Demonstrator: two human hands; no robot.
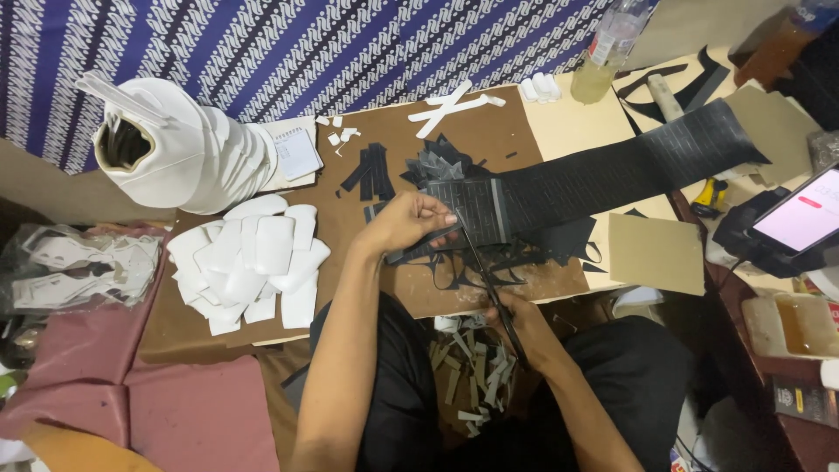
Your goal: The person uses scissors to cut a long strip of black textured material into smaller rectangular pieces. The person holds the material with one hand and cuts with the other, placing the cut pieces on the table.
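My left hand (404, 223) grips the near end of a long black sheet strip (612, 170) that runs across the brown board (350, 262) toward the upper right. My right hand (524, 325) holds a pair of scissors (485, 275), low by the board's front edge. Their blades point up into the strip's end next to my left fingers. Thin black offcuts (489, 258) lie tangled under the cut end.
A heap of white cut pieces (253, 262) lies at the board's left, with a white rolled stack (179, 144) behind it. Small black pieces (371, 175) sit mid-board. A plastic bottle (612, 44), a phone (800, 218) and a bag of white parts (79, 267) surround the board.
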